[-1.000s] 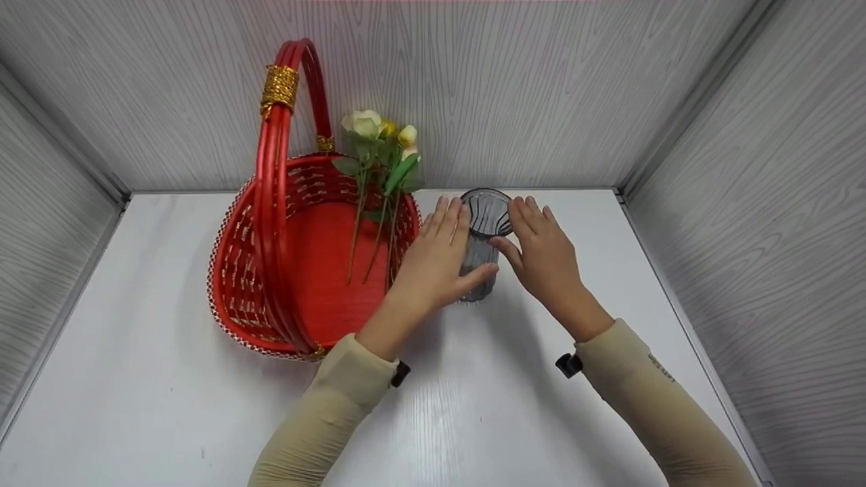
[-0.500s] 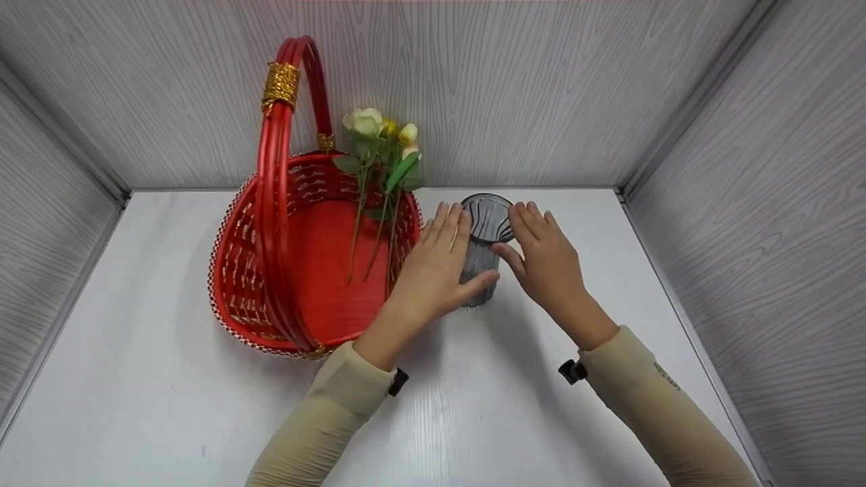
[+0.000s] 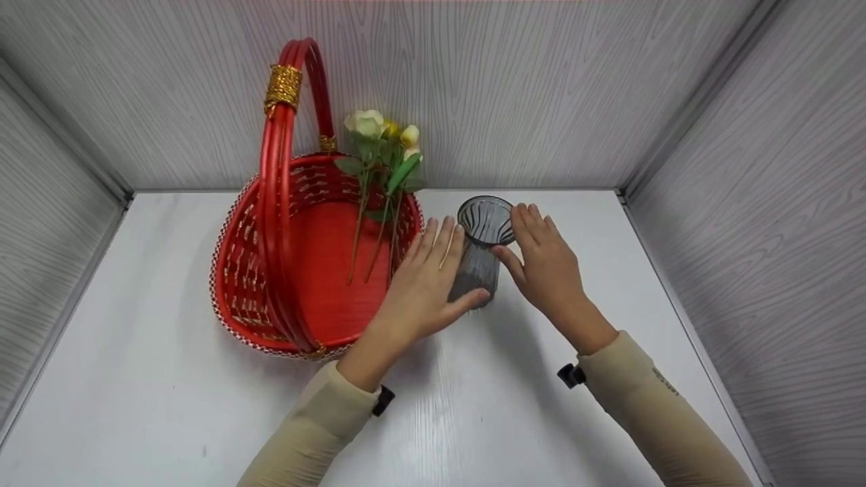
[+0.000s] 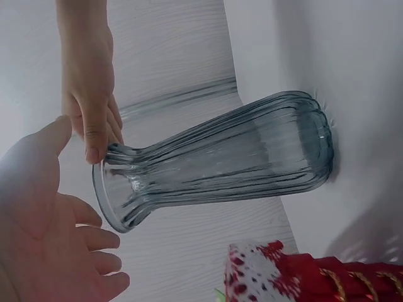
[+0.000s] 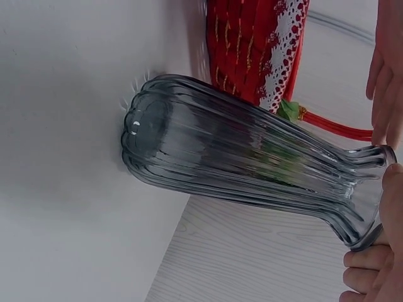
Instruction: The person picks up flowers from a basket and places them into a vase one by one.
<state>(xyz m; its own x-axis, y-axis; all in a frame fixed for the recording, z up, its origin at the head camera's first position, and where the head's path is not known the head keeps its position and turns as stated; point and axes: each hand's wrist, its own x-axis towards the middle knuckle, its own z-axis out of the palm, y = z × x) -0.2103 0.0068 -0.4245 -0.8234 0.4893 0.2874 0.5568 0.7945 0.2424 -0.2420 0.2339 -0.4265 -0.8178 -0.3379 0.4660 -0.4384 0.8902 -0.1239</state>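
A tall, clear grey-blue ribbed glass vase [image 3: 486, 221] with a flared rim stands upright on the table, right of the basket. My right hand [image 3: 548, 264] is at the vase's right side, its fingers fairly straight and touching the rim, with the thumb in front. The right wrist view has the thumb across the rim [image 5: 368, 201] and the fingers beyond it. My left hand [image 3: 423, 281] is on the vase's left, fingers straight and thumb spread. In the left wrist view its palm [image 4: 44, 233] faces the rim, apart from the glass.
A red woven basket [image 3: 233, 270] with a tall arched handle [image 3: 270, 196] stands left of the vase. Cream and yellow flowers [image 3: 369, 126] lie with their long stems in it, their heads over its back-right rim. Grey wood-grain walls [image 3: 528, 101] enclose the white table [image 3: 135, 379].
The vase's rim has shifted slightly toward me. My left hand has drawn back, left and toward me, away from the vase. My right hand stays at the rim.
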